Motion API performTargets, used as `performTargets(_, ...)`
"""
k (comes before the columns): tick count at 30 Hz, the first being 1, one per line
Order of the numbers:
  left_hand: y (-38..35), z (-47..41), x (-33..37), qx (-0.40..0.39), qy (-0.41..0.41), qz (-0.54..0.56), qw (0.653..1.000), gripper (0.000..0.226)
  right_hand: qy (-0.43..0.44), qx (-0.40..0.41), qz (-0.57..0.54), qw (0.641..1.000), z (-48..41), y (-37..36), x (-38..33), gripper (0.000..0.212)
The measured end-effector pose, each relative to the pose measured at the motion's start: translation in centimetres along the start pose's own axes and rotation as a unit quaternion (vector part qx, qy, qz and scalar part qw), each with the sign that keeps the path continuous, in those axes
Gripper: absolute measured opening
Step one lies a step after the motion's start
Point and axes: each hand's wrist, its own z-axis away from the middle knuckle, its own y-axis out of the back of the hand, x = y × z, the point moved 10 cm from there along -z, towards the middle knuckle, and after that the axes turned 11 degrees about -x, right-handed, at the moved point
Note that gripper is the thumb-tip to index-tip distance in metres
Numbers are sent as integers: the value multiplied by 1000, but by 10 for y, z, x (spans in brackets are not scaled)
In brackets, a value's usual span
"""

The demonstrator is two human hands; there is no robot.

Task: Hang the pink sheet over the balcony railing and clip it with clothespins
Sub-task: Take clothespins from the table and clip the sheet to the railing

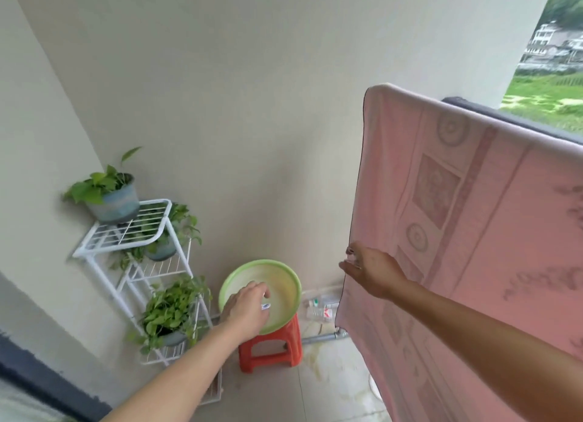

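The pink patterned sheet (473,232) hangs draped over the dark balcony railing (492,111) on the right, falling almost to the floor. My right hand (370,271) is stretched out at the sheet's left edge, fingers spread and touching the fabric. My left hand (247,308) reaches down into a green basin (284,283) and is closed on a small blue-and-white clothespin (266,306). The basin's white inside is partly hidden by that hand.
The basin sits on a red plastic stool (268,349) against the wall. A white wire plant rack (132,232) with three potted plants stands at the left. A grey pipe (325,338) and plastic bottles (318,312) lie by the wall's foot. Tiled floor below.
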Motion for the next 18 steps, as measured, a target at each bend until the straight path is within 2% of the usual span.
performTargets(6, 50, -150, 9, 8, -61, 30, 998, 18, 6, 80, 42, 996, -120, 82, -4, 40)
performTargets(11, 121, -268, 50, -2, -132, 63, 989, 11, -26, 190, 126, 973, -199, 196, -22, 25)
performTargets(14, 165, -317, 102, -16, -203, 93, 975, 23, -48, 257, 165, 951, -222, 274, -30, 20)
performTargets(18, 201, -358, 172, -63, -273, 224, 933, 27, -95, 285, 211, 930, -240, 350, -25, 19)
